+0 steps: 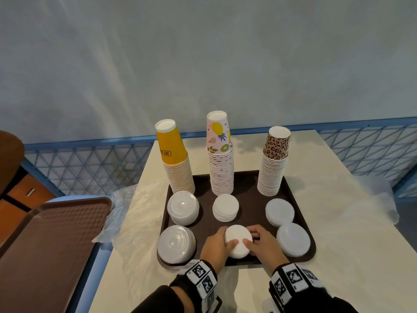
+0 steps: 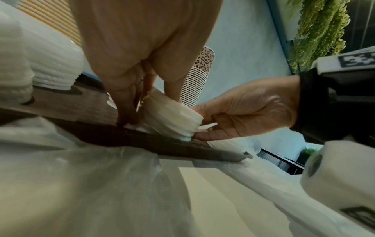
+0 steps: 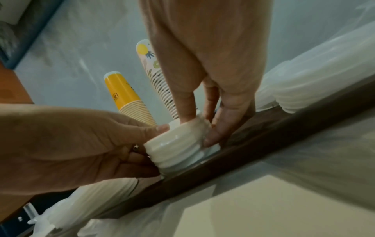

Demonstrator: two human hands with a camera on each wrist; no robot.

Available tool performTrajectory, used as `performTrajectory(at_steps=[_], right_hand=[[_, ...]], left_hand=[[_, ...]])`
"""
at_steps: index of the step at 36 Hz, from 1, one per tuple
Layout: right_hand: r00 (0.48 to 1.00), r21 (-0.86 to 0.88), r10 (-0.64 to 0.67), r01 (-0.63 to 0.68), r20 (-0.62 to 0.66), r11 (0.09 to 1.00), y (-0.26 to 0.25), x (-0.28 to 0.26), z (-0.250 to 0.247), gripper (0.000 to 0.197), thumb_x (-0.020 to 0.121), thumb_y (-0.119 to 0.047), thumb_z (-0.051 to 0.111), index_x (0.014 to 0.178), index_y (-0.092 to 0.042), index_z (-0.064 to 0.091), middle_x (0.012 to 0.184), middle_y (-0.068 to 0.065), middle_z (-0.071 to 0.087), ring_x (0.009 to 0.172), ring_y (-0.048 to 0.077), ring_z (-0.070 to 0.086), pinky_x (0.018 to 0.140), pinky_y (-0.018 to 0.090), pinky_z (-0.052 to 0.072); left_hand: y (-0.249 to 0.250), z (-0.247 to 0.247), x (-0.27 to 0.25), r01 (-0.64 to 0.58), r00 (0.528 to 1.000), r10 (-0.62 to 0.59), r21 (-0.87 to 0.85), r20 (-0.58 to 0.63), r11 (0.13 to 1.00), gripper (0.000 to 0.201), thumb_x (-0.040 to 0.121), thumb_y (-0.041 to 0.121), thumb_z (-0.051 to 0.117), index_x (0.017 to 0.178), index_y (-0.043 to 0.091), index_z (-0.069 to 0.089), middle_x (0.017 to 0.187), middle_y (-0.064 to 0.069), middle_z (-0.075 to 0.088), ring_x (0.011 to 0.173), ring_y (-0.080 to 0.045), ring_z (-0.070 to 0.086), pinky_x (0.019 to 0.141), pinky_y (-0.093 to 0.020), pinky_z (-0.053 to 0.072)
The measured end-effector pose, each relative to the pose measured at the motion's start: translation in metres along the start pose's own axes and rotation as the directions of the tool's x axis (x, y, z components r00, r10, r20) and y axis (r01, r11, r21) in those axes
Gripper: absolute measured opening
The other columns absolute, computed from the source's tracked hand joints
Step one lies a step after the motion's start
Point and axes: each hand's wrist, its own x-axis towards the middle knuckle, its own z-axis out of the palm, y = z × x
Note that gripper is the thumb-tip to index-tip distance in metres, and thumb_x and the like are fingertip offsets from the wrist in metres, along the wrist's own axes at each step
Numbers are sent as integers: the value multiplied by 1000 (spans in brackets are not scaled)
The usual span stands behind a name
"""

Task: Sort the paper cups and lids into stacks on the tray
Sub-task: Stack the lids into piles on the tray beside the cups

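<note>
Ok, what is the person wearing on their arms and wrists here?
Both hands are bare. The left hand and the right hand each emerge from a black sleeve, with a wrist band of white blocks printed with black-and-white square markers. No gloves are visible.

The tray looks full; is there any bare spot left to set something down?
Hardly any. The tray shows only narrow dark strips between the cup stacks and lid stacks. Both hands grip the lid stack at front centre. Roomier: the table right of the tray.

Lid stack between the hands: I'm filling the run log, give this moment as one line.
step: squaring lid stack | left hand: grips stack | right hand: grips stack | place: tray, front centre | stack: tilted
</note>
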Motion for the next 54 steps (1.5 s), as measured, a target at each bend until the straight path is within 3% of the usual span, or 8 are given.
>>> performTrajectory(at_steps=[7, 13, 24, 31, 36, 41, 48, 54], right_hand=[[996, -52, 81, -79, 30, 995, -15, 9, -7, 47, 94, -36, 49, 134, -14, 41, 133, 8, 53, 123, 22, 49, 103, 33, 38], [993, -135, 83, -71, 80, 988, -52, 28, -15, 56, 98, -41, 34, 146, -13, 27, 148, 9, 38, 136, 23, 37, 110, 33, 28], [985, -198, 70, -38, 159, 980, -66, 46, -15, 55, 100, -40, 28, 147, -12, 23, 150, 10, 36, 137, 26, 36, 111, 33, 26], [1000, -286, -23, 25, 8, 958, -66, 51, -66, 47, 96, -34, 44, 139, -13, 42, 142, 8, 48, 129, 23, 46, 106, 31, 33], [992, -456, -18, -42, -126, 889, -61, 50, -122, 39, 96, -32, 45, 125, -7, 54, 128, 15, 58, 117, 30, 54, 92, 32, 40], [987, -529, 143, -159, -72, 834, -39, 53, -138, 51, 97, -39, 40, 133, -4, 43, 130, 19, 55, 116, 32, 54, 93, 33, 41], [988, -549, 153, -113, 28, 828, -12, 66, -128, 54, 98, -41, 35, 136, -2, 38, 135, 19, 51, 120, 33, 52, 100, 35, 39], [996, -533, 50, -6, 70, 846, -6, 76, -130, 47, 98, -38, 36, 130, -5, 44, 129, 16, 55, 115, 30, 53, 90, 32, 38]], left_hand=[[6, -18, 19, 111, 993, -116, -179, -18, 978, 51, 94, 45, 42, 137, 17, 39, 134, -6, 55, 126, -24, 49, 105, -31, 36], [22, -41, 49, 238, 969, -245, -186, -16, 953, 69, 98, 46, 31, 150, 7, 8, 154, -14, 27, 142, -27, 28, 115, -34, 19], [28, -31, 69, 201, 979, -179, -312, 98, 929, 55, 97, 43, 36, 144, 14, 30, 146, -9, 42, 133, -25, 39, 111, -35, 28], [63, -34, 50, -101, 947, 25, -223, -319, 970, 52, 94, 30, 48, 141, 18, 28, 134, 4, 43, 125, -15, 46, 109, -33, 37], [103, -4, 47, -61, 998, 60, -219, -10, 974, 54, 95, 38, 44, 141, 15, 29, 136, -4, 48, 117, -19, 54, 100, -29, 42], [116, 35, 58, 186, 963, -122, -265, 241, 946, 68, 94, 50, 40, 146, 13, 18, 145, -14, 40, 127, -32, 47, 109, -47, 37], [123, 54, 75, 248, 955, -200, -219, 220, 944, 69, 97, 45, 36, 147, 4, 14, 148, -20, 34, 131, -34, 42, 109, -42, 37], [128, 58, 88, 182, 978, -160, -180, 134, 967, 55, 98, 41, 35, 137, 3, 34, 140, -17, 46, 127, -32, 46, 105, -35, 35]])
